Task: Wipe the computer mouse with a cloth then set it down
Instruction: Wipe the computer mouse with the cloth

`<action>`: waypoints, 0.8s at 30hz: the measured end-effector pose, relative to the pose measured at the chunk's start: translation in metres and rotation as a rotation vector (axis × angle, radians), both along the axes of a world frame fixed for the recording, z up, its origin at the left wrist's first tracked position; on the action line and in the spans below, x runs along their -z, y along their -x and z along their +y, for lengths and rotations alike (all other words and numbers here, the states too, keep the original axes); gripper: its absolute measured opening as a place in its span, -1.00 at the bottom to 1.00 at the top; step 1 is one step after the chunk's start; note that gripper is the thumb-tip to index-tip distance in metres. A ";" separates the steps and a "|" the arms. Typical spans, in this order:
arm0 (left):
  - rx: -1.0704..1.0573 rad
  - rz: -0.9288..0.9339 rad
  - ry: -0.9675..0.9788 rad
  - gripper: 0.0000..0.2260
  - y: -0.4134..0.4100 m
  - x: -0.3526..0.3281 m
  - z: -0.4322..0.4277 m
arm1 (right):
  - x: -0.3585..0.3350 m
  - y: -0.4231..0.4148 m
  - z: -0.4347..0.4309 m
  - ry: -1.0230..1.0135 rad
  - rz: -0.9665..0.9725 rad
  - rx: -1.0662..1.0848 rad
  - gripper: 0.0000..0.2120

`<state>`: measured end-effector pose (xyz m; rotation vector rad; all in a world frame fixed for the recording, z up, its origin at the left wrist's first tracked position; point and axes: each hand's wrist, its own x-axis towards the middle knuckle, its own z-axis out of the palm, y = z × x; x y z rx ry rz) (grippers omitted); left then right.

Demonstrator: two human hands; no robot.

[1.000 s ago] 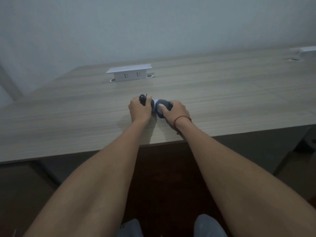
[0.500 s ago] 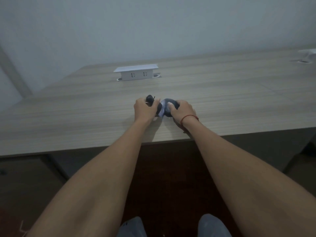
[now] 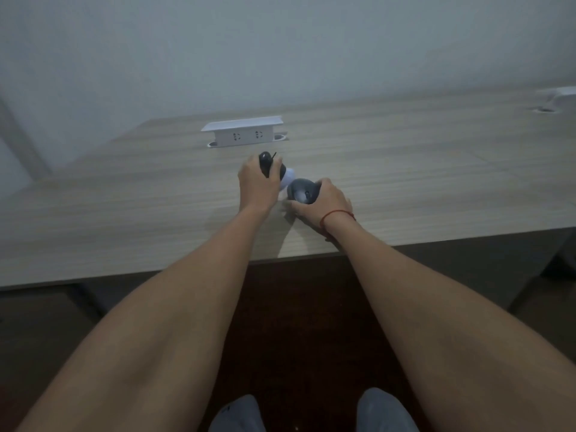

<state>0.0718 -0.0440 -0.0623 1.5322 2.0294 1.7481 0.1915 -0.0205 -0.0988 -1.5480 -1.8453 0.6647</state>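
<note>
Near the desk's (image 3: pixel 405 188) front edge, right hand (image 3: pixel 324 202) clasps the computer mouse (image 3: pixel 301 190); left hand (image 3: pixel 258 182), just beside, grips a white cloth (image 3: pixel 288 177) and a dark object (image 3: pixel 266 162).

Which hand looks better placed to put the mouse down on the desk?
The right hand, I'd judge. It already grips the dark mouse just above the desk. The left hand holds another dark object with the white cloth beside it.

Dark grey mouse (image 3: pixel 301 190) tilted, off desk; white cloth (image 3: pixel 288 179) bunched just beside it.
</note>
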 end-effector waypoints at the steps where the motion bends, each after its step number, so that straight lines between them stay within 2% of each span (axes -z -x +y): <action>1: 0.013 0.011 -0.015 -0.77 -0.003 -0.005 0.000 | 0.000 0.000 0.000 0.001 0.004 0.006 -0.32; 4: 0.090 0.097 0.060 -0.76 -0.011 -0.008 0.007 | 0.000 -0.002 0.000 0.008 0.007 -0.024 -0.43; 9: 0.027 0.232 0.260 -0.67 -0.007 -0.012 0.023 | 0.000 -0.005 0.004 -0.008 0.023 -0.047 -0.43; 11: 0.056 0.293 0.282 -0.69 -0.011 -0.024 0.026 | 0.001 -0.006 0.005 -0.003 0.038 -0.054 -0.44; 15: 0.172 0.364 0.264 -0.76 -0.023 -0.023 0.025 | 0.002 -0.009 0.004 -0.011 0.141 -0.090 -0.71; 17: 0.104 0.323 0.266 -0.72 -0.019 -0.014 0.026 | 0.003 -0.008 0.004 0.001 0.121 -0.078 -0.67; 20: 0.020 0.277 0.291 -0.66 -0.011 -0.015 0.027 | 0.002 -0.005 0.004 0.020 0.097 -0.038 -0.47; 24: 0.089 0.298 0.220 -0.69 -0.010 -0.016 0.022 | 0.003 -0.004 0.003 0.024 0.107 -0.042 -0.42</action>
